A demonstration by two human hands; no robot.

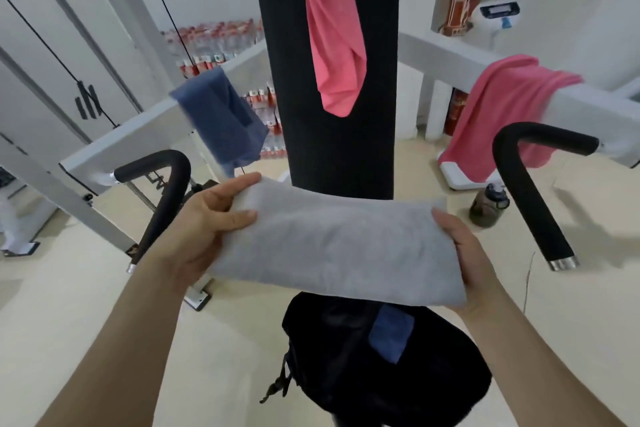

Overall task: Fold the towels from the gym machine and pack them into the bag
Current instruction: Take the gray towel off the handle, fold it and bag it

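Note:
A folded grey towel [332, 246] is held level in front of me, above the open black bag [346, 374]. My left hand [204, 218] grips its left end, thumb on top and fingers behind. My right hand [467, 253] holds its right end, palm against the edge. Inside the bag lies a folded blue towel [391, 333]. Another blue towel [221, 118] hangs on the machine's left white arm. One pink towel [332, 28] hangs down the black back pad [374, 114]; another pink towel [502, 107] drapes over the right white arm.
Two black padded handles [162, 201] [530, 191] curve down on either side of me. A dark water bottle [488, 204] stands on the beige floor at right. Packs of bottled water [214, 42] are stacked behind the machine. Cables and a white frame [69, 97] stand at left.

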